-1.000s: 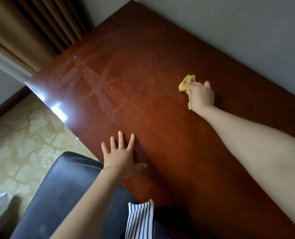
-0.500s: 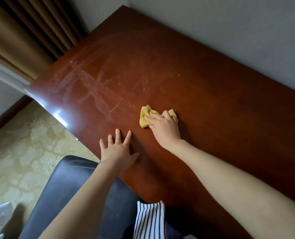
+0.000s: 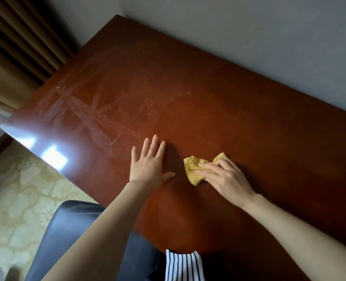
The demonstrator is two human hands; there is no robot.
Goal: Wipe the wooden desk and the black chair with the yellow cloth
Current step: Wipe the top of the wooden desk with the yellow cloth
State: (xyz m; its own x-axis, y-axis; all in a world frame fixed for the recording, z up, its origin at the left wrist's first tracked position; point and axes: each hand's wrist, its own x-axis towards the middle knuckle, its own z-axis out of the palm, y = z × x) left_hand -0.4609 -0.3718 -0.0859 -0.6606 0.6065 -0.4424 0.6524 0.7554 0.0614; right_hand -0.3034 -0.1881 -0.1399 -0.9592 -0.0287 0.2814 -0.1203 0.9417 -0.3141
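Note:
The dark reddish wooden desk [image 3: 218,102] fills the middle of the view, with pale smear marks across its left half. My right hand [image 3: 226,177] presses down on the crumpled yellow cloth [image 3: 194,169] near the desk's front edge; cloth ends show left of and above my fingers. My left hand [image 3: 149,163] lies flat on the desk just left of the cloth, fingers spread, holding nothing. The black chair [image 3: 70,230] stands below the desk's front edge at the lower left, partly hidden by my left forearm.
A grey wall [image 3: 249,37] runs along the desk's far side. Brown curtains [image 3: 16,47] hang at the upper left. Patterned beige carpet [image 3: 16,199] lies left of the chair. Striped fabric [image 3: 182,266] shows at the bottom edge.
My right hand has swept the cloth from the desk's far side toward the front edge, stopping beside my left hand. My left hand stays flat on the desk.

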